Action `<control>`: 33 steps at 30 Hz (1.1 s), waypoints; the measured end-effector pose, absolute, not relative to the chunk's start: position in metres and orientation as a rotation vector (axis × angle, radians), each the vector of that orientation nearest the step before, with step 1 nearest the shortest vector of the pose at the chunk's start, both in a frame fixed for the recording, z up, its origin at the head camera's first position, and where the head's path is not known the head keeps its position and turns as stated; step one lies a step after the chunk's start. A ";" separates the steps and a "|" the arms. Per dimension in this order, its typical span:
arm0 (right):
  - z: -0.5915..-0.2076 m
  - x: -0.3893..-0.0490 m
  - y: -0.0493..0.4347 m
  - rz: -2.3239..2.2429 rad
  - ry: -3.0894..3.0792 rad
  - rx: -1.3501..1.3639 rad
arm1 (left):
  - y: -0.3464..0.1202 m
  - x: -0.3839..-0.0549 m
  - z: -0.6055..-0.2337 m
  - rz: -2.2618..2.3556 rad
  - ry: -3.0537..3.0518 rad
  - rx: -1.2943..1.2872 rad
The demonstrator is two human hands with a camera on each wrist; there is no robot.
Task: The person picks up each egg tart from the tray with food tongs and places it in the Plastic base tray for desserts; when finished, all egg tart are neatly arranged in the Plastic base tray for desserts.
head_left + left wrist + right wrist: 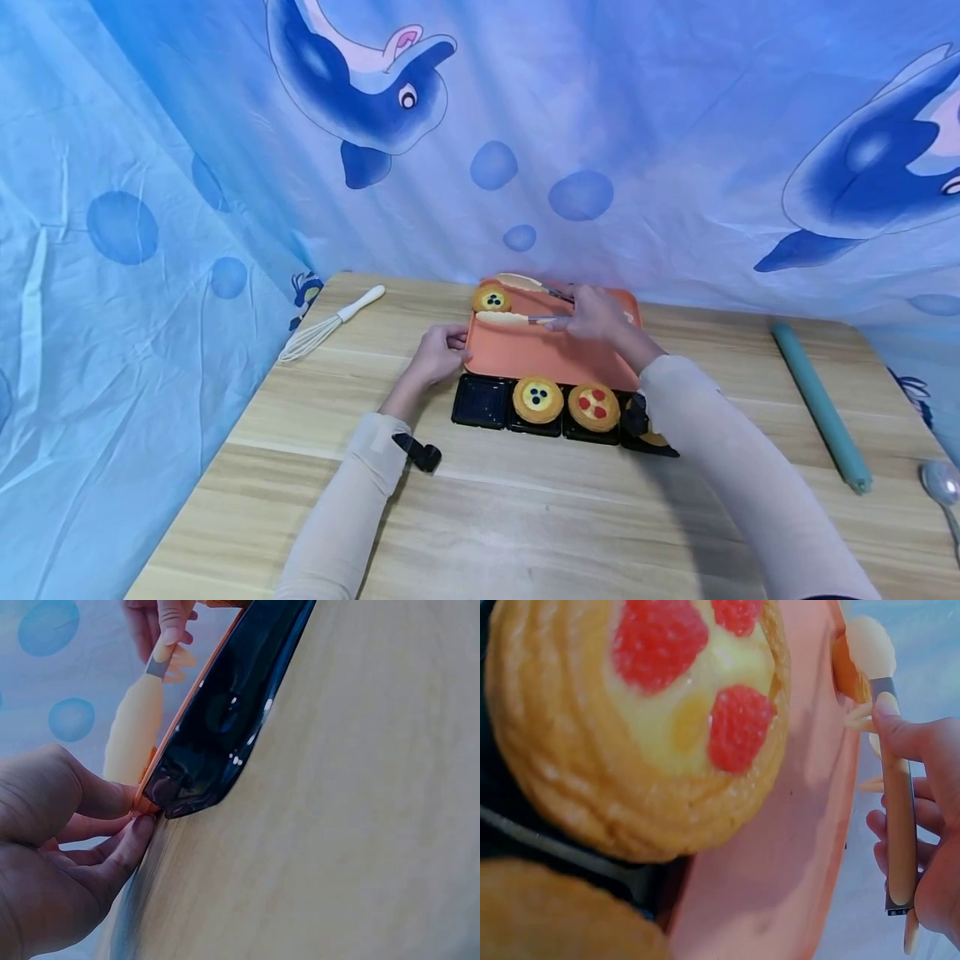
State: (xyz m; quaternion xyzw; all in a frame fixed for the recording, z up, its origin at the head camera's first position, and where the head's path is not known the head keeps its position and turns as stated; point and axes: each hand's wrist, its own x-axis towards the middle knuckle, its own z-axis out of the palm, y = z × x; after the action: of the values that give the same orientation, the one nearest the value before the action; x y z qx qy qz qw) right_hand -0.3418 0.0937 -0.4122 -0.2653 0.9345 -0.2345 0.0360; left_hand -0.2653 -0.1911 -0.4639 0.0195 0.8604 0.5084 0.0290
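My left hand [437, 357] pinches the left rim of an orange tray [517, 354]; in the left wrist view the thumb is above the tray's corner and the fingers are below. In my right hand [596, 315] is a pair of tongs [504, 318] with cream-coloured tips, gripped by the handles. The tips are spread on either side of a blueberry tart [492, 300] in the tray's far left corner. Whether they touch it I cannot tell. In the right wrist view, the right hand's thumb lies along a tong handle [900, 825].
Along the tray's near edge runs a row of black square boxes [480, 402]. They hold another blueberry tart [537, 400], a raspberry tart [594, 407] and one partly hidden by my right wrist. A whisk [322, 333] lies left; a teal rolling pin [821, 408] and spoon [941, 483] lie right.
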 end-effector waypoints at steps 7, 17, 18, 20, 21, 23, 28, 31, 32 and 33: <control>-0.409 -0.340 0.088 -0.677 2.912 -0.747 | -0.189 -0.266 -0.462 1.580 2.652 0.076; -0.408 -0.337 0.091 -0.694 2.908 -0.750 | -0.188 -0.265 -0.462 1.560 2.655 0.071; -0.408 -0.337 0.091 -0.690 2.906 -0.758 | -0.189 -0.265 -0.462 1.560 2.654 0.069; -0.407 -0.335 0.092 -0.681 2.909 -0.771 | -0.189 -0.265 -0.463 1.561 2.654 0.069; -0.406 -0.334 0.092 -0.681 2.911 -0.778 | -0.189 -0.265 -0.462 1.565 2.654 0.070; -0.404 -0.331 0.094 -0.684 2.920 -0.802 | -0.190 -0.264 -0.462 1.568 2.660 0.075; -0.395 -0.316 0.102 -0.703 2.936 -0.902 | -0.191 -0.264 -0.463 1.568 2.667 0.074; -0.390 -0.304 0.107 -0.738 2.934 -0.986 | -0.192 -0.264 -0.463 1.567 2.660 0.073; -0.389 -0.300 0.109 -0.750 2.931 -1.014 | -0.192 -0.265 -0.464 1.569 2.656 0.074; -0.387 -0.296 0.110 -0.766 2.926 -1.040 | -0.192 -0.265 -0.464 1.571 2.655 0.076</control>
State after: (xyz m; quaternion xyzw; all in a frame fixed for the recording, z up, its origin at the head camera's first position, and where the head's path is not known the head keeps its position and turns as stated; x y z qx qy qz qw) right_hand -0.2959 0.1102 -0.3870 -0.3250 0.9145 -0.2393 -0.0285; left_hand -0.2649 -0.1920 -0.4637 0.0247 0.8600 0.5089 0.0279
